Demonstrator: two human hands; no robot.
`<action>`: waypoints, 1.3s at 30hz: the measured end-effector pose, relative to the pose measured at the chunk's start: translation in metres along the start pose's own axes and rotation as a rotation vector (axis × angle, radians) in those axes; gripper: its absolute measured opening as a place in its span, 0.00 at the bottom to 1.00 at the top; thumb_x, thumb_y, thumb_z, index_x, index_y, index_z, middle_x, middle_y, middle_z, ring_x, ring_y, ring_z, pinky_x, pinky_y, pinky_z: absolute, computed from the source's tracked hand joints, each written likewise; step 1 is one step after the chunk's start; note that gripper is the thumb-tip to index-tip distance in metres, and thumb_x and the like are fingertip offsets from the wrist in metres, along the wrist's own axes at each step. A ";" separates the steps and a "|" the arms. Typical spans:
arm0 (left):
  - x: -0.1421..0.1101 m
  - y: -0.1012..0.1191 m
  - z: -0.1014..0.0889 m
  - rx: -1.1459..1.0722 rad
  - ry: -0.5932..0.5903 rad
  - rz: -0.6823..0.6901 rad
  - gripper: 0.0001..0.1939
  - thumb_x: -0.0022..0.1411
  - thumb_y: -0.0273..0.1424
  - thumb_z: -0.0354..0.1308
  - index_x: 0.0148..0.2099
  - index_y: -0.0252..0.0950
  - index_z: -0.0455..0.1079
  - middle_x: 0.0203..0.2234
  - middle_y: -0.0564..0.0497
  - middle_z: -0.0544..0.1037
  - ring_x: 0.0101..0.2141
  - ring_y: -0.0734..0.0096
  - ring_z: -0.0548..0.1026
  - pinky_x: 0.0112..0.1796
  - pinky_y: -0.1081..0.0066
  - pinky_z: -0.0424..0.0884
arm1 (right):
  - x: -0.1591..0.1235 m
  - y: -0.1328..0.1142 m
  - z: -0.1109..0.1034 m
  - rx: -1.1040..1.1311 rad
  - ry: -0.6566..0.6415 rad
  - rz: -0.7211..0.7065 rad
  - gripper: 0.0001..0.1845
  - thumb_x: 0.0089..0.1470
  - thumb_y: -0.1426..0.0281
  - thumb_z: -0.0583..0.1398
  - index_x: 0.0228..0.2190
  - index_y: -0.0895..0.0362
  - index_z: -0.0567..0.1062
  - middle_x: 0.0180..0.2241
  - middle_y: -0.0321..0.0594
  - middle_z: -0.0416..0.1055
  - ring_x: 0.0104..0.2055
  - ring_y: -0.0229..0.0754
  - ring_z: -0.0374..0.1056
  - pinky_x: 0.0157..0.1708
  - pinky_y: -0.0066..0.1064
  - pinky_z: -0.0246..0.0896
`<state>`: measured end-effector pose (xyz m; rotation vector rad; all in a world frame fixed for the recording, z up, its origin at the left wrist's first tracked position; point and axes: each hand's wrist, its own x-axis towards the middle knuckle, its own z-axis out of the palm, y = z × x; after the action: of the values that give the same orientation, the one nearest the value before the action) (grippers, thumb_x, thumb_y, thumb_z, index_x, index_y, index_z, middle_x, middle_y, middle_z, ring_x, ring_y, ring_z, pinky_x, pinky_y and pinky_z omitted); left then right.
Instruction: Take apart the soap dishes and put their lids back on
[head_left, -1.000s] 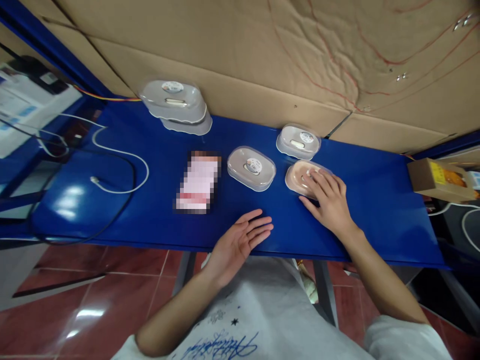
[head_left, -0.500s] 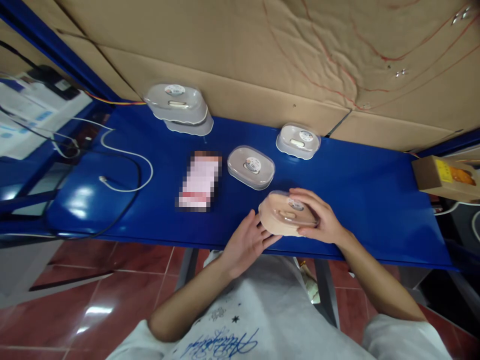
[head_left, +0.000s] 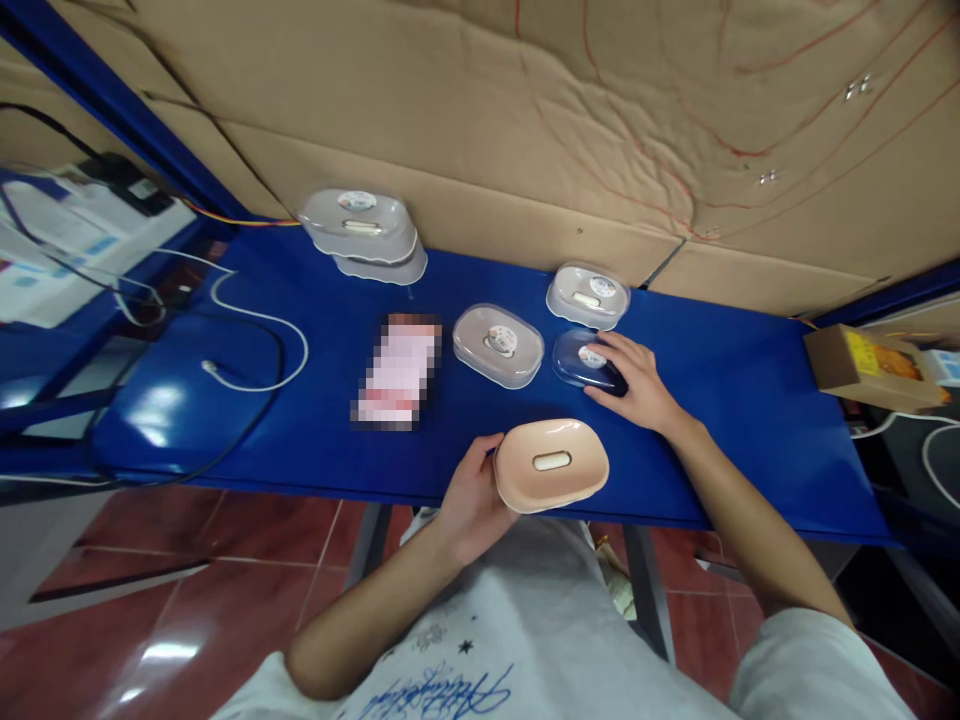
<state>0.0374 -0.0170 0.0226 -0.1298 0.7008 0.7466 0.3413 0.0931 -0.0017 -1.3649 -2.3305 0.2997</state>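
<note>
My left hand grips the left side of a peach oval soap box base, tilted above the table's front edge. Inside the base lies a small cream oblong piece. My right hand has its fingers on a clear lid with a round label, which is at the blue tabletop. A grey lidded soap box lies just left of that lid. Behind it stands another grey box with a clear cover and a label.
Two grey soap boxes are stacked at the back left. A phone-like pixelated rectangle lies left of centre. White and black cables cross the left side. A cardboard box stands at the right, and a cardboard wall closes the back.
The clear lid has come off the peach base. My right hand has carried it forward to the tabletop, while my left hand has taken hold of the base.
</note>
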 end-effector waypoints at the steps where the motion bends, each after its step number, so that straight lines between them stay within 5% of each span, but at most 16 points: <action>1: 0.000 0.001 0.000 0.003 0.007 -0.006 0.16 0.75 0.36 0.55 0.41 0.34 0.80 0.36 0.45 0.87 0.47 0.54 0.85 0.54 0.59 0.79 | 0.002 0.000 0.000 -0.012 -0.001 0.004 0.35 0.67 0.49 0.63 0.68 0.48 0.68 0.73 0.54 0.62 0.76 0.66 0.56 0.71 0.70 0.49; 5: 0.004 0.002 0.002 -0.027 -0.010 0.006 0.12 0.74 0.34 0.57 0.43 0.35 0.80 0.36 0.48 0.87 0.46 0.58 0.86 0.54 0.62 0.79 | -0.005 -0.032 -0.013 0.090 0.005 -0.044 0.36 0.71 0.51 0.59 0.74 0.44 0.60 0.77 0.49 0.56 0.80 0.61 0.49 0.74 0.69 0.46; 9: 0.008 0.001 0.003 -0.036 -0.087 -0.002 0.17 0.78 0.42 0.55 0.52 0.34 0.79 0.44 0.46 0.88 0.51 0.58 0.84 0.58 0.61 0.76 | -0.025 -0.087 -0.028 0.320 -0.289 -0.237 0.51 0.62 0.47 0.68 0.76 0.47 0.55 0.76 0.50 0.57 0.77 0.58 0.57 0.71 0.53 0.63; 13: 0.009 -0.004 0.001 -0.009 -0.230 -0.066 0.32 0.79 0.54 0.46 0.66 0.36 0.73 0.55 0.40 0.84 0.55 0.50 0.82 0.59 0.46 0.75 | -0.037 -0.114 -0.017 0.265 -0.280 -0.260 0.36 0.69 0.57 0.64 0.72 0.45 0.63 0.72 0.45 0.65 0.78 0.53 0.55 0.73 0.55 0.61; 16: 0.008 -0.009 -0.003 -0.020 -0.292 -0.089 0.37 0.78 0.57 0.41 0.70 0.37 0.69 0.60 0.38 0.81 0.60 0.45 0.79 0.62 0.38 0.69 | -0.044 -0.114 -0.003 0.241 -0.232 -0.263 0.33 0.71 0.58 0.61 0.71 0.49 0.64 0.73 0.49 0.63 0.78 0.55 0.54 0.72 0.56 0.62; 20: 0.007 -0.012 -0.008 -0.032 -0.321 -0.092 0.39 0.78 0.57 0.43 0.75 0.34 0.63 0.62 0.34 0.79 0.65 0.44 0.74 0.65 0.44 0.67 | -0.054 -0.112 0.008 0.173 -0.224 -0.251 0.42 0.63 0.47 0.67 0.70 0.50 0.66 0.78 0.55 0.51 0.78 0.64 0.52 0.70 0.61 0.63; 24: 0.008 -0.009 -0.007 -0.070 -0.342 -0.111 0.40 0.77 0.58 0.43 0.76 0.35 0.61 0.67 0.34 0.75 0.68 0.41 0.70 0.64 0.43 0.68 | -0.056 -0.109 0.009 0.264 -0.153 -0.226 0.32 0.68 0.53 0.63 0.68 0.50 0.68 0.76 0.55 0.55 0.78 0.60 0.54 0.71 0.59 0.61; 29: 0.008 -0.006 -0.003 0.030 -0.292 -0.075 0.36 0.78 0.57 0.42 0.70 0.38 0.69 0.67 0.37 0.75 0.66 0.39 0.73 0.64 0.34 0.67 | -0.048 -0.096 -0.004 0.390 -0.148 -0.122 0.30 0.72 0.55 0.60 0.68 0.49 0.67 0.71 0.51 0.67 0.78 0.55 0.54 0.71 0.54 0.62; 36: -0.010 -0.008 -0.009 0.083 -0.159 -0.096 0.36 0.79 0.55 0.44 0.67 0.32 0.72 0.63 0.34 0.78 0.61 0.34 0.77 0.53 0.36 0.79 | -0.035 -0.052 -0.008 0.000 -0.091 -0.140 0.39 0.64 0.48 0.66 0.70 0.45 0.66 0.75 0.52 0.58 0.76 0.64 0.58 0.70 0.65 0.58; 39: -0.013 -0.008 -0.012 0.100 -0.158 -0.098 0.36 0.79 0.54 0.44 0.67 0.30 0.72 0.62 0.33 0.79 0.59 0.34 0.79 0.51 0.39 0.81 | -0.031 -0.050 -0.008 -0.083 -0.086 -0.118 0.41 0.65 0.48 0.65 0.72 0.44 0.62 0.76 0.51 0.55 0.78 0.66 0.52 0.73 0.68 0.50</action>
<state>0.0296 -0.0343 0.0207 -0.0132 0.5755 0.6197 0.3199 0.0414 0.0173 -1.2685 -2.5083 0.2329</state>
